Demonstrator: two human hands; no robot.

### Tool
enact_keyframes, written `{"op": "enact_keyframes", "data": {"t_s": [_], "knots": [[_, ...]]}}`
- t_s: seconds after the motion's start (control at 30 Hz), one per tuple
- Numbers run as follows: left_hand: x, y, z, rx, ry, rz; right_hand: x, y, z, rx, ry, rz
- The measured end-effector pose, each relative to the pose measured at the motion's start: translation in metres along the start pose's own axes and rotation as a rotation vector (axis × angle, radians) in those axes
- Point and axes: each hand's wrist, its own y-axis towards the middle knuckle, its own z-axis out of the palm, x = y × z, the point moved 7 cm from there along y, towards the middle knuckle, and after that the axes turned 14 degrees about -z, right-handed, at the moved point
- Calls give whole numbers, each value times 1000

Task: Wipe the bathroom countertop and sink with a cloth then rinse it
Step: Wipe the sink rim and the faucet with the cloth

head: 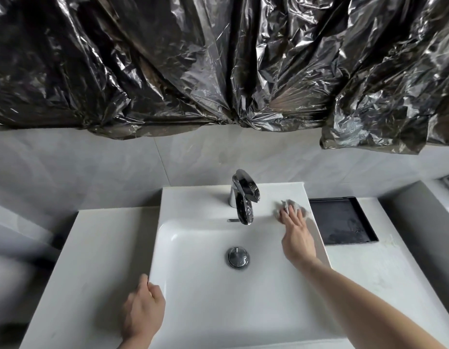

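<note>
1. Your right hand lies flat with its fingers straight, pressing the grey cloth onto the back ledge of the sink, just right of the chrome faucet. The cloth is bunched under the fingertips and only its far edge shows.
2. Your left hand curls over the sink's front-left rim, thumb on the inside and fingers on the countertop side. It holds no cloth and looks like a brace.
3. Risk: the cloth is pinned by pressure alone, not gripped. A fast stroke may leave it behind or roll it into a wad, and your bare fingers then smear the ledge.
4. Risk: the faucet stands near your knuckles. A leftward sweep may knock its lever and start the water before the wiping is done.
5. Risk: a black tray sits recessed just right of the ledge. A rightward stroke may push grit or wet over its edge, or snag the cloth on the rim.
6. Risk: the right countertop shows faint pale marks near the tray. They are easy to miss on white stone, so pass over that area.
7. Risk: you lean your weight on the left hand. If the rim is wet, that hand may slip into the basin.
8. Judgement: the basin, the drain plug and the rinse are likely still ahead.
</note>
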Motion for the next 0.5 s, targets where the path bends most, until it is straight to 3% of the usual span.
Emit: {"op": "enact_keyframes", "data": {"t_s": [0.37,0.5], "knots": [[-7,-7,-8,-56,-48,88,169,4,63,71,164,-219],[-6,-2,-4,-27,-49,88,219,24,89,173,89,-349]]}}
